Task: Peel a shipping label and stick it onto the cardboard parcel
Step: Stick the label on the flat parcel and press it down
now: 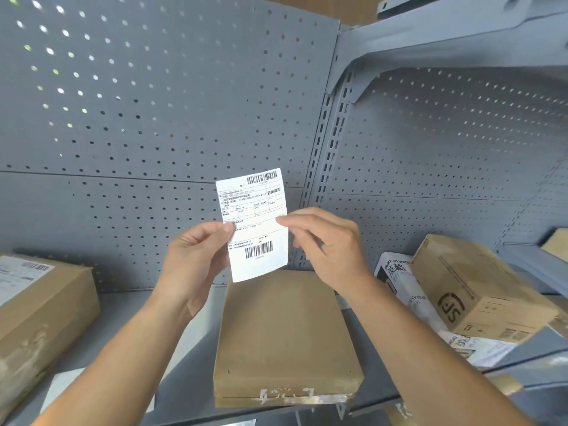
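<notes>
Single head cam, wide-angle, worn at eye level, aimed fwd and slightly down into a grey shelf bay point(190, 339). Very close: pegboard back panel point(153, 118) fills upper frame, bent by lens distortion. Both forearms enter from bottom edge, mid-frame. Upper shelf underside point(445, 35) seen from below at top right. No 2nd view, so no shared area.

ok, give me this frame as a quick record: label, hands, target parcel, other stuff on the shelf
label: shipping label, printed side to the camera, held up above the flat cardboard parcel, not yet stuck
left hand: pinches the label's left edge
right hand: pinches its right edge
parcel top: bare
left of parcel: labelled carton
right of parcel: brown SF box resting on a white box
surface: grey metal shelf, pegboard back
</notes>
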